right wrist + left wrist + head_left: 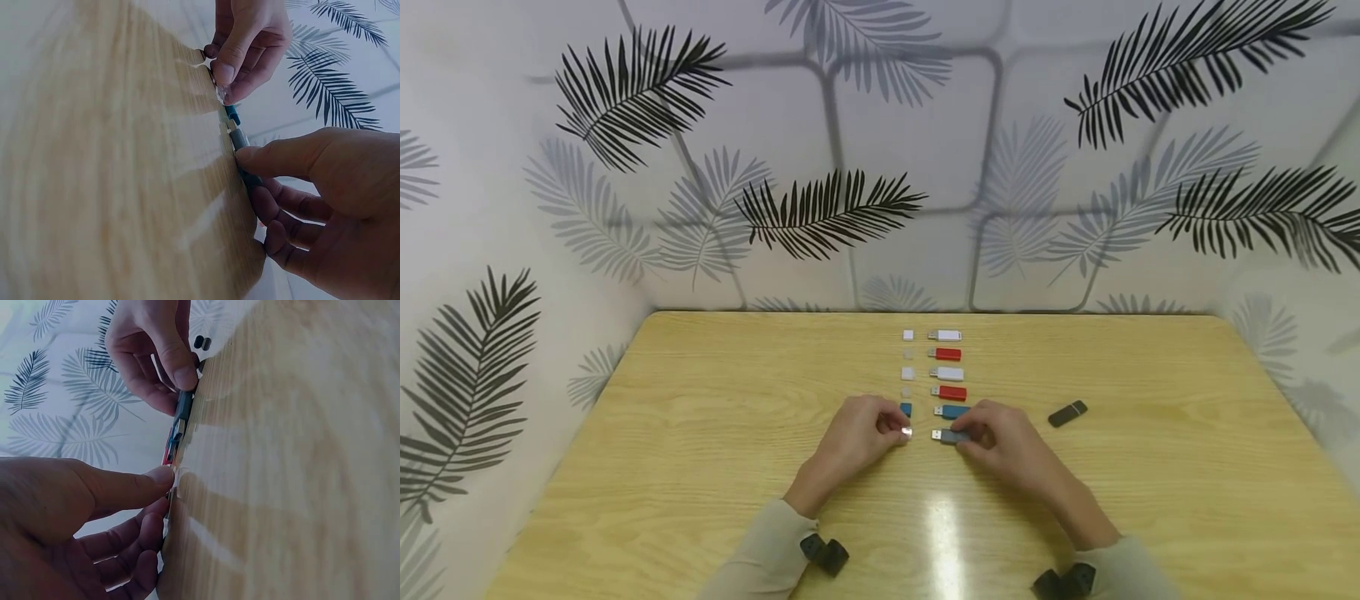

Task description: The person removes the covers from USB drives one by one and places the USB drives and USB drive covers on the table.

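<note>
Between thumb and forefinger my left hand (859,433) pinches a small clear cap (907,432) at the table's middle. Just right of it, my right hand (1009,440) pinches the grey USB stick (951,436), its metal plug pointing left. Above that stick lies a blue USB stick (953,412), partly covered by the right fingers, with a blue cap (906,409) to its left. Farther up the column are a red stick (951,392), a white stick (949,374), another red stick (947,354) and a white stick (947,335) at the top.
Left of the sticks, white caps (907,373) and faint clear caps (906,392) form a second column. A black capped USB stick (1067,413) lies apart on the right. The wooden table (737,375) meets a leaf-patterned wall (910,267) at its back edge.
</note>
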Available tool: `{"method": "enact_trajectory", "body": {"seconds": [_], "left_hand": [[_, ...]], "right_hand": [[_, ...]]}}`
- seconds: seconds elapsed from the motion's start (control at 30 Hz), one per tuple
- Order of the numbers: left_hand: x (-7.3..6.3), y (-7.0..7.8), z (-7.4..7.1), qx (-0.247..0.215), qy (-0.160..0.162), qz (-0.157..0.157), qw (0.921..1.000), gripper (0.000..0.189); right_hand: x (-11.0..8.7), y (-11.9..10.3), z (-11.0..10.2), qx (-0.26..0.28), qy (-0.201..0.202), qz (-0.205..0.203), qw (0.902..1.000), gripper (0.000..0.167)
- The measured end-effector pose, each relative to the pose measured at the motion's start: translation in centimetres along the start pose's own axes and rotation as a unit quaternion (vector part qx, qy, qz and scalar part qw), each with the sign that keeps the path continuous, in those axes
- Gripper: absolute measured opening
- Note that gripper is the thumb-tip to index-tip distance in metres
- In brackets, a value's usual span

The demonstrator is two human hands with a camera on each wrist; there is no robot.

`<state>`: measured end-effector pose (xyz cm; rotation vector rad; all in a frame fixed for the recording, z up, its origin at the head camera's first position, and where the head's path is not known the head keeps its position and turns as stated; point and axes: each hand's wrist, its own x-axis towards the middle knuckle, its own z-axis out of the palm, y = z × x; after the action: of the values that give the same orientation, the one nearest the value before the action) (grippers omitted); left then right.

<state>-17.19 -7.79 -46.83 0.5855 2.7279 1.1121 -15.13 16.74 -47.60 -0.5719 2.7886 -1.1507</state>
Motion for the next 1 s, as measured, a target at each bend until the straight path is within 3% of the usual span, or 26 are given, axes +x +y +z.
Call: {"method": "enact_trajectory", "body": {"seconds": [0.23,0.53,1.0], "left_hand": [[0.15,0.12,0.38,0.014,-0.001,-0.018,0.9997,0.004],[0.15,0.09,0.61,0.024,0.014,-0.016,0.9995,0.005],[0.11,0.12,0.46,0.009,0.011,-0.017,0.9997,0.006]], "right_hand": [[0.09,0.10,0.18,-0.013,0.002,0.005,0.9999,0.017],[0.19,-0.19,0.25,-0.018,-0.004,0.008,0.9998,0.015],[0.28,-0.39,0.27,-0.025,0.001,0.018,0.9995,0.016]]}}
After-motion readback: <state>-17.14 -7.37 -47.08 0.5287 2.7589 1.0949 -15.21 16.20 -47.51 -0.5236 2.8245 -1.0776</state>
